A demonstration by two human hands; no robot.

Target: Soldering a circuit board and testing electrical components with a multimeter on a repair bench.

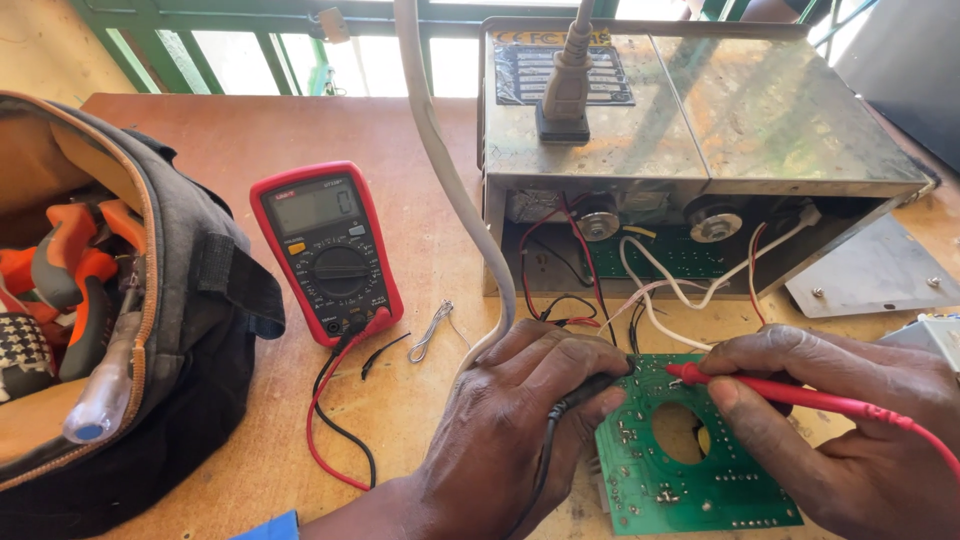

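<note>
Fingers (590, 385) of left hand (510, 420) clench black probe (590, 390); right hand (840, 430) grips red probe (780, 393).
Both tips touch green circuit board (690, 470) at bench's near edge, red multimeter (328, 250) beside.

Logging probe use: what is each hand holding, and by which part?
Left hand: black probe, by its body. Right hand: red probe, along its shaft.

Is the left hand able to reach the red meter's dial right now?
Probably not freely: the left hand is holding the black probe on the green circuit board. Otherwise bare table lies between it and the red meter.
</note>
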